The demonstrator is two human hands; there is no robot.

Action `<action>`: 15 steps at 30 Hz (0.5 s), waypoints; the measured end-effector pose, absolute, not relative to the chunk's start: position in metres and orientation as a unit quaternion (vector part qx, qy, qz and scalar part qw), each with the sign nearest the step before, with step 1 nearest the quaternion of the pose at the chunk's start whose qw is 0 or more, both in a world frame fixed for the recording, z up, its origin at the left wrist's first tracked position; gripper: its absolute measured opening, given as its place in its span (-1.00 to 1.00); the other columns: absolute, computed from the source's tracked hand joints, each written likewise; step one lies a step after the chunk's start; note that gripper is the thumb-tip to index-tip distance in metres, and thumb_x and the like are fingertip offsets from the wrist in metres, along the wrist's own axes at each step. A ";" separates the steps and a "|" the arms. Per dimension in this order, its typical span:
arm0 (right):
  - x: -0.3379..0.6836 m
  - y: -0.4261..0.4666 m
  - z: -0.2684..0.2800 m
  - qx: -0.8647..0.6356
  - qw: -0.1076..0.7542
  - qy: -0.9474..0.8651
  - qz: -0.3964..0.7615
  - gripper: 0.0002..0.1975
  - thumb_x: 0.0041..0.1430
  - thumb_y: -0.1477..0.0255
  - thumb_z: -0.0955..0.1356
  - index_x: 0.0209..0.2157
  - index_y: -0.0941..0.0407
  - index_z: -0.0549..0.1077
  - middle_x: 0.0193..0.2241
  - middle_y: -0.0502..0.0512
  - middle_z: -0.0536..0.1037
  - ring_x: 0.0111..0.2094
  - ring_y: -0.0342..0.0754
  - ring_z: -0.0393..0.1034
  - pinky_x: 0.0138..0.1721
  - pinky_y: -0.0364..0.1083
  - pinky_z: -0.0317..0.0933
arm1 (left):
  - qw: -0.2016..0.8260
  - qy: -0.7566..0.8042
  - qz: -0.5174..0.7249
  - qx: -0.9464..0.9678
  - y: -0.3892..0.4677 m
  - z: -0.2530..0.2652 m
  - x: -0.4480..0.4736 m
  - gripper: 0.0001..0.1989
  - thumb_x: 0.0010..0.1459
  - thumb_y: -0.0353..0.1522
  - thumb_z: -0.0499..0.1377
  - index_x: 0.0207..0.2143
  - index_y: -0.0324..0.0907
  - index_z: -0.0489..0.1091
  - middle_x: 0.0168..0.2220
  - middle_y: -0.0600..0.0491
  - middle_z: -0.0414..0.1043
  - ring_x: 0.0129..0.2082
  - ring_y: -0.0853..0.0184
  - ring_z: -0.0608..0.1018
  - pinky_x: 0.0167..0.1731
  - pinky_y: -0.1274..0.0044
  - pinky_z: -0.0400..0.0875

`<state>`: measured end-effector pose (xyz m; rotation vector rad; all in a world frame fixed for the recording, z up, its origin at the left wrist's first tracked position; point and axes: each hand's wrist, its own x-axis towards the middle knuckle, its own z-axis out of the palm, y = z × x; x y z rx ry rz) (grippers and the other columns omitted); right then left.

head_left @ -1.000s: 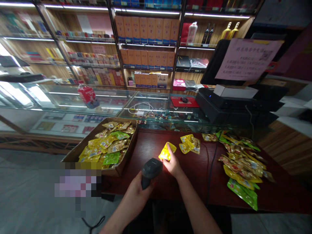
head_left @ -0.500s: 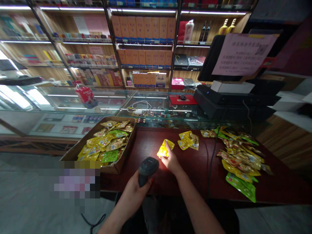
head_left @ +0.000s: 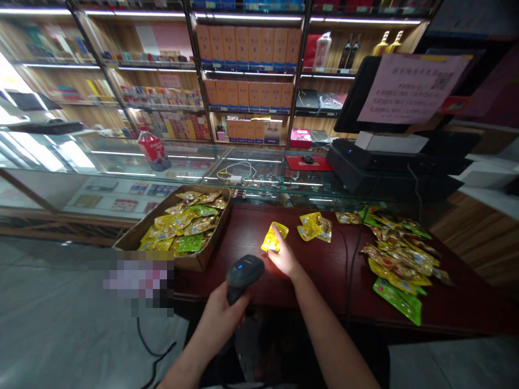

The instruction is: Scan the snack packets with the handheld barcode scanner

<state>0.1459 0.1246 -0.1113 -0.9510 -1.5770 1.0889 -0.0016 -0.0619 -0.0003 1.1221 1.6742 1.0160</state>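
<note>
Left hand [head_left: 221,313] wraps fingers round handheld barcode scanner [head_left: 246,268], head toward brightly lit yellow packet [head_left: 268,240] on worktop [head_left: 243,221]. Right hand [head_left: 286,260] rests extended index finger on packet; whether thumb pinches, cannot tell. Best hold packet flat, scanner steady. Worktop dark red, glossy; cardboard box [head_left: 198,262] left, packet pile [head_left: 401,259] right. Glass display case [head_left: 194,162], lit shelves [head_left: 247,17] beyond.

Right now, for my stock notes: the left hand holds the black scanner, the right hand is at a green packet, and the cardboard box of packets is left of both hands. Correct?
Not quite: the head view shows the right hand at a yellow packet, not a green one. The left hand holds the black scanner, and the cardboard box of packets is left of both.
</note>
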 end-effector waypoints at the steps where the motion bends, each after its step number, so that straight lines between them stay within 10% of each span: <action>1: 0.146 0.125 -0.111 -0.382 0.476 -0.654 0.448 -0.14 -0.05 0.63 0.33 0.33 -0.04 0.18 0.21 0.13 0.43 0.06 0.02 0.46 0.08 0.04 0.36 | 0.405 0.676 0.403 0.465 -0.067 0.002 -0.002 -0.80 0.12 -0.23 0.16 -0.39 -0.19 0.37 -0.68 0.17 0.38 -0.69 0.37 0.42 -0.65 0.59 0.30; 7: 0.147 0.127 -0.111 -0.380 0.461 -0.664 0.450 -0.09 -0.08 0.67 0.30 0.35 -0.02 0.14 0.26 0.15 0.36 0.16 0.06 0.37 0.16 0.07 0.28 | 0.272 0.661 0.389 0.581 -0.086 0.018 -0.009 -0.79 0.11 -0.36 0.16 -0.20 -0.19 0.49 -0.23 0.01 0.61 -0.20 0.19 0.60 -0.14 0.46 0.45; 15: 0.148 0.128 -0.111 -0.379 0.453 -0.667 0.454 -0.07 -0.12 0.69 0.30 0.34 -0.07 0.15 0.29 0.11 0.31 0.15 0.04 0.37 0.18 0.06 0.25 | 0.280 0.666 0.372 0.583 -0.077 0.009 -0.013 -0.81 0.11 -0.37 0.14 -0.23 -0.19 0.49 -0.36 0.06 0.58 -0.34 0.24 0.58 -0.31 0.51 0.43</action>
